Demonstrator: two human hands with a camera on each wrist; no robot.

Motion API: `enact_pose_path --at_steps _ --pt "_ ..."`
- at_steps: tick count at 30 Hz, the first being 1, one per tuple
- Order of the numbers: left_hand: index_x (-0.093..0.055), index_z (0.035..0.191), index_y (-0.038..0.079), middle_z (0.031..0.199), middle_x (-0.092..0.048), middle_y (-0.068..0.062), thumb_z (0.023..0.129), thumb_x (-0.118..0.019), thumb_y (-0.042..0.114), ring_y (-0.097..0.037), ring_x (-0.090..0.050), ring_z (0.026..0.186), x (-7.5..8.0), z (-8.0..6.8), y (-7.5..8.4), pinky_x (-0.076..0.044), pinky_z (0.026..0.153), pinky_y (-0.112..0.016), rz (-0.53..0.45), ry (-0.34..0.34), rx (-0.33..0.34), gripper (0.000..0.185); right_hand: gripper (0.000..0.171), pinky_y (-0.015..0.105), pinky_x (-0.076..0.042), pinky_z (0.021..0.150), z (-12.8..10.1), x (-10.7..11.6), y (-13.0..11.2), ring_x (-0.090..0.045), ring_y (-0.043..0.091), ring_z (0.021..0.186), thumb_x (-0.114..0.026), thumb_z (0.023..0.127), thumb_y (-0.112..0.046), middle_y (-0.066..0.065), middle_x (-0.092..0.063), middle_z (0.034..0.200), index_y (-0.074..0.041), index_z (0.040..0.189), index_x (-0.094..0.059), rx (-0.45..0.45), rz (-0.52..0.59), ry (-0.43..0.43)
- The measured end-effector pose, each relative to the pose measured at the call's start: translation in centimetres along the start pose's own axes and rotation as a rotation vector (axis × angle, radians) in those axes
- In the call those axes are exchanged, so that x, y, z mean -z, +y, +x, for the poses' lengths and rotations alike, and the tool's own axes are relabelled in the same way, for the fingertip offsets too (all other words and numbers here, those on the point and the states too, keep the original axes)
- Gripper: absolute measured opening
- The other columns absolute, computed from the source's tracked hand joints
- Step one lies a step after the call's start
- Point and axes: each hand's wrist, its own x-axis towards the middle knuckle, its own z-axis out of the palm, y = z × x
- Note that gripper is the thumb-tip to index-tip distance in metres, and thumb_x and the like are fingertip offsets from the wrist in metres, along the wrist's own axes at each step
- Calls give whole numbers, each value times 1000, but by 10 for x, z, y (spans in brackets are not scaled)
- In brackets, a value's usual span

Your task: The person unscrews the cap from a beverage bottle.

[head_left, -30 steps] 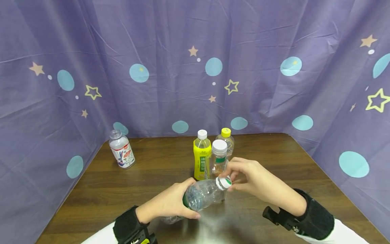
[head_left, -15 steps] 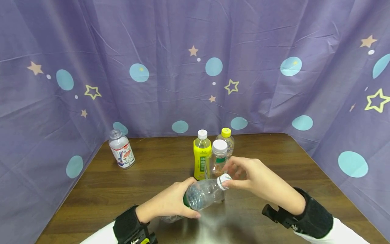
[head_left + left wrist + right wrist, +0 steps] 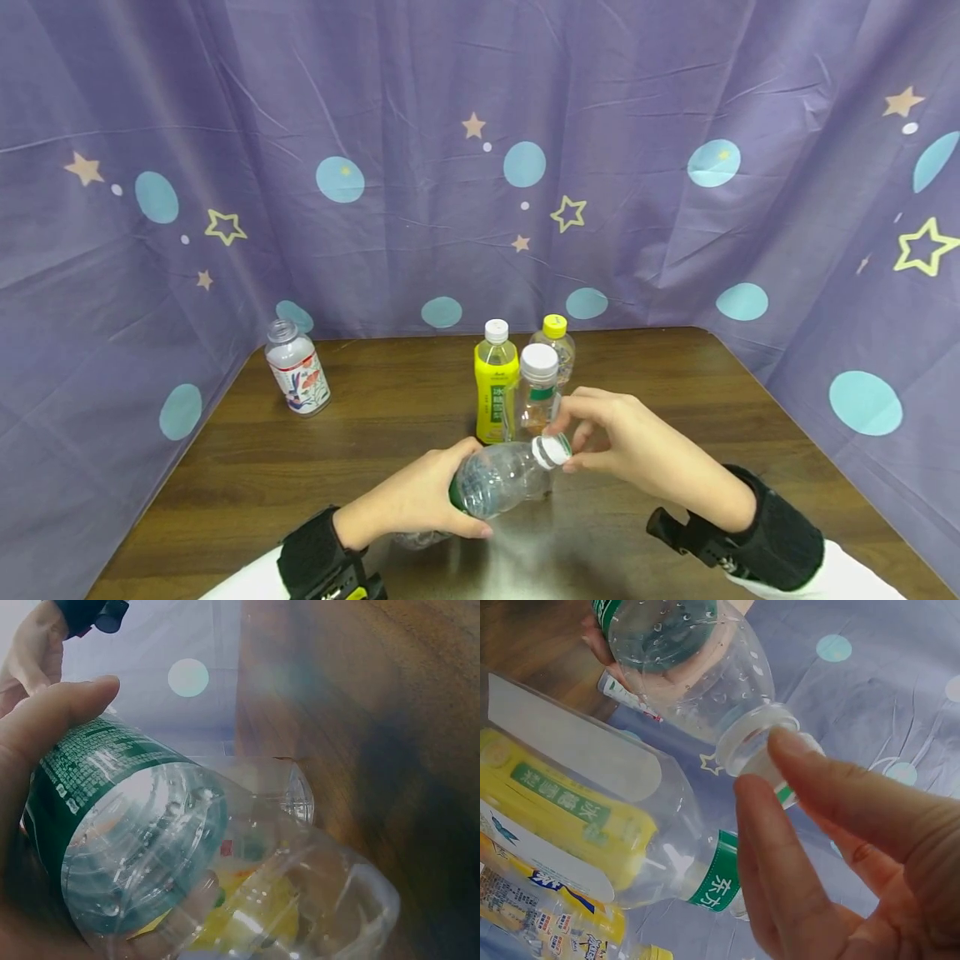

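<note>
My left hand point(image 3: 427, 493) grips a clear plastic bottle point(image 3: 501, 479) around its green label point(image 3: 97, 784). The bottle lies tilted, its neck pointing up and to the right, and water drops cling to its inner wall. At the mouth sits a white cap point(image 3: 553, 451) with green on its top. My right hand point(image 3: 611, 429) pinches this cap between thumb and fingers, as the right wrist view shows with the fingertips point(image 3: 787, 742) at its edge. Part of the cap is hidden behind those fingers.
Behind the hands stand a clear bottle with a white lid point(image 3: 539, 362), a yellow-labelled drink bottle point(image 3: 497, 392) and a yellow-capped bottle point(image 3: 555, 327). An uncapped, patterned bottle point(image 3: 300, 379) stands at the back left of the wooden table point(image 3: 247, 492). A purple curtain point(image 3: 405, 167) hangs behind.
Half a second ago my right fingers were spread behind the cap with the thumb on it; now they are back pinching its edge. The left hand and bottle stay nearly still.
</note>
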Motion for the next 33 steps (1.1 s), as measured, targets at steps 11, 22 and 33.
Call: enact_pose_path --at_steps 11,22,33 --pt "-49 121 19 105 -64 6 67 -85 41 -3 -60 88 0 -1 1 -51 73 -23 -6 -2 18 68 15 23 -52 60 2 -4 -1 -62 0 66 -70 87 -29 -8 -65 91 -21 97 -63 -93 2 61" --pt "-49 120 19 103 -64 6 68 -85 40 -3 -60 87 0 -2 1 -50 73 -23 -8 2 29 67 23 23 -53 57 1 0 -3 -63 1 65 -75 82 -30 -7 -69 79 -14 92 -64 -202 29 -12" --pt "-49 120 18 104 -64 5 67 -85 40 -3 -61 87 2 -3 0 -51 72 -23 -18 4 13 67 13 24 -54 58 2 -4 -5 -64 0 68 -72 85 -22 0 -67 93 -15 94 -67 -59 58 38"
